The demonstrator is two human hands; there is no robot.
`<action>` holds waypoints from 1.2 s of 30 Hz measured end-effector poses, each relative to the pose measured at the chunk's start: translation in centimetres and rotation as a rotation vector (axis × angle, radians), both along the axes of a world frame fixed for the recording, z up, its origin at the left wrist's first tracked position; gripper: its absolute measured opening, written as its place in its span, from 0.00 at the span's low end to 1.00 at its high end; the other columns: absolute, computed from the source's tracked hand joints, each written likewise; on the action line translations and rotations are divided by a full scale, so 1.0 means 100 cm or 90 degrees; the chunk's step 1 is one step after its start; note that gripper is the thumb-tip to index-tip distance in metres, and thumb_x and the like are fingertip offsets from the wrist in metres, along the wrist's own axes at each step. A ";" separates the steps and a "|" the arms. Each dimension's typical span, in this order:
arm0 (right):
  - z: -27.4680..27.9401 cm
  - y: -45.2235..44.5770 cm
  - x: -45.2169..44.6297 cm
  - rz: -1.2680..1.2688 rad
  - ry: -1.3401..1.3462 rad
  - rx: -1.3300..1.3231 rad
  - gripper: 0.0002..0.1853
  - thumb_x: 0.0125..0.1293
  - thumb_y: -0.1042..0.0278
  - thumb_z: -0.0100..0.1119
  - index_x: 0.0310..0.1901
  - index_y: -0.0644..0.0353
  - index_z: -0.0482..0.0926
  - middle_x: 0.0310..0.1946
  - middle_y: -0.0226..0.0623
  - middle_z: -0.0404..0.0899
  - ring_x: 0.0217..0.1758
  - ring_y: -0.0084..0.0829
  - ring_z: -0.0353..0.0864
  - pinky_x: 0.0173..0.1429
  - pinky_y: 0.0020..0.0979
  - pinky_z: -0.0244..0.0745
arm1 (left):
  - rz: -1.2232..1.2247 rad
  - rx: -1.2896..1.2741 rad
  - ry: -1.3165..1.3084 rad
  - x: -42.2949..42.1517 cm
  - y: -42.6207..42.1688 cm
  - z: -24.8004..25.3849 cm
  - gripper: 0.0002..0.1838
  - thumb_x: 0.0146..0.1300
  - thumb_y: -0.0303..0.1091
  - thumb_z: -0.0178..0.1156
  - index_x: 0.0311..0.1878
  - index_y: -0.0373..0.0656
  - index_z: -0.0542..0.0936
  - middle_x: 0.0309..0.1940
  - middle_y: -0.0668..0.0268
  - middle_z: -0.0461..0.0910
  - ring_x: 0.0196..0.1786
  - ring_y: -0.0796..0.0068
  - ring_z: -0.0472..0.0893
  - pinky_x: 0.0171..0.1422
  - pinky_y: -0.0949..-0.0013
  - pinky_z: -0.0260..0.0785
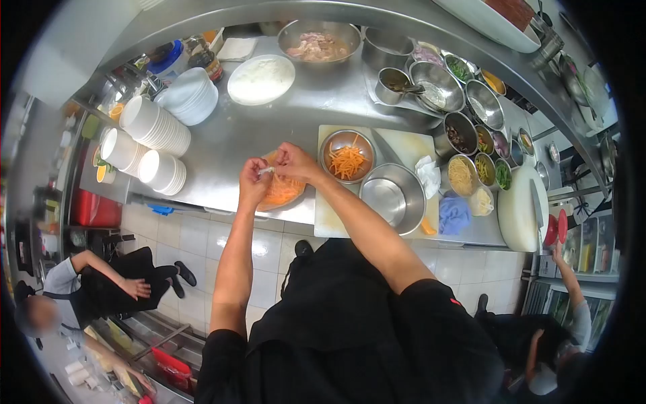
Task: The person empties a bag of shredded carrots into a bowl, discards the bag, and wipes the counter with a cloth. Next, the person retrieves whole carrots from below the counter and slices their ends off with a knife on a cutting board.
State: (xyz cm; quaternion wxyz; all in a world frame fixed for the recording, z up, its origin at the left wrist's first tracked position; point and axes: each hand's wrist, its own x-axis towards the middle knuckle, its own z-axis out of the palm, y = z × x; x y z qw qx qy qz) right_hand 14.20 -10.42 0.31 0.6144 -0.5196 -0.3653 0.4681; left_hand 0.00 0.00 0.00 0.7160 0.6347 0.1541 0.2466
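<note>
Both of my hands meet above a bowl of shredded orange food (282, 191) at the counter's front edge. My left hand (254, 180) is closed in a pinch on a small whitish piece (266, 170). Close beside it, my right hand (297, 163) has its fingers bent together at the same spot; what they hold is too small to tell. Just right of the hands, a steel bowl of orange strips (347, 157) rests on the cutting board (330, 215), with an empty steel pot (392, 198) near it.
Stacked white containers (161, 172) and bowls (190, 96) stand left. A white plate (261, 79) and a meat bowl (319, 44) are behind. A knife (393, 149), white cloth (427, 176), blue cloth (455, 214) and several ingredient bowls lie right. People are at both sides.
</note>
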 end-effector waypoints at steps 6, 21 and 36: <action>0.028 -0.004 -0.011 -0.137 -0.354 -0.040 0.18 0.50 0.74 0.65 0.38 0.63 0.65 0.28 0.37 0.74 0.30 0.24 0.74 0.35 0.30 0.73 | 0.050 0.114 -0.032 0.009 -0.007 0.013 0.15 0.54 0.12 0.52 0.43 0.39 0.70 0.37 0.68 0.73 0.40 0.80 0.75 0.45 0.78 0.68; 0.022 0.012 -0.024 -0.161 -0.263 -0.025 0.20 0.49 0.75 0.65 0.39 0.61 0.63 0.25 0.34 0.71 0.27 0.22 0.70 0.32 0.28 0.69 | 0.001 0.100 0.115 0.010 0.006 0.037 0.08 0.57 0.20 0.41 0.38 0.41 0.69 0.29 0.69 0.70 0.31 0.79 0.70 0.33 0.74 0.67; -0.014 0.014 -0.008 -0.140 -0.040 0.067 0.18 0.52 0.80 0.62 0.39 0.60 0.62 0.26 0.32 0.72 0.27 0.20 0.73 0.29 0.25 0.69 | -0.002 0.175 0.078 -0.010 -0.012 0.029 0.15 0.56 0.15 0.53 0.47 0.39 0.70 0.39 0.68 0.71 0.43 0.80 0.72 0.50 0.77 0.65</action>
